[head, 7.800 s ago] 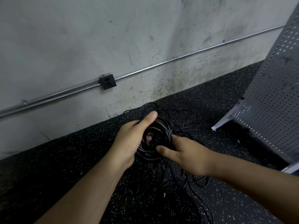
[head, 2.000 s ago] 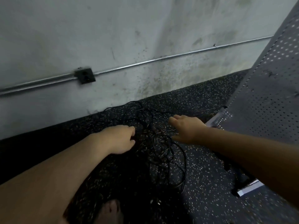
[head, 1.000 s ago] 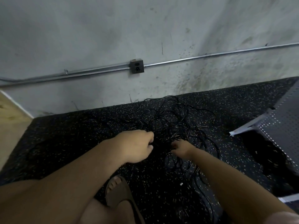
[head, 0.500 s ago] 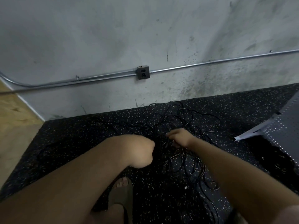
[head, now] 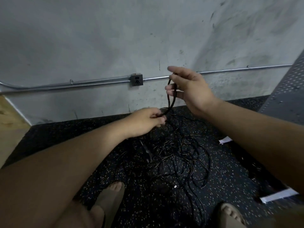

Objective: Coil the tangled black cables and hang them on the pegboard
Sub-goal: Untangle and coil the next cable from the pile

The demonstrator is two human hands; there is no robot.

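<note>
One cable strand [head: 170, 102] is held up off the floor tangle [head: 181, 155], left hand [head: 144, 122] and right hand [head: 191, 91] fingers clamped on it, probably for coiling.

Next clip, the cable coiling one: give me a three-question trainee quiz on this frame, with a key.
1. True or false: the right hand holds the cable loop higher up than the left hand pinches it.
2. Short answer: at which edge of the view does the pegboard stand?
3. Multiple choice: where does the cable tangle lie? A on the speckled floor; B hung on the pegboard; C draped over a forearm.
Key: 1 true; 2 right; 3 A.
</note>
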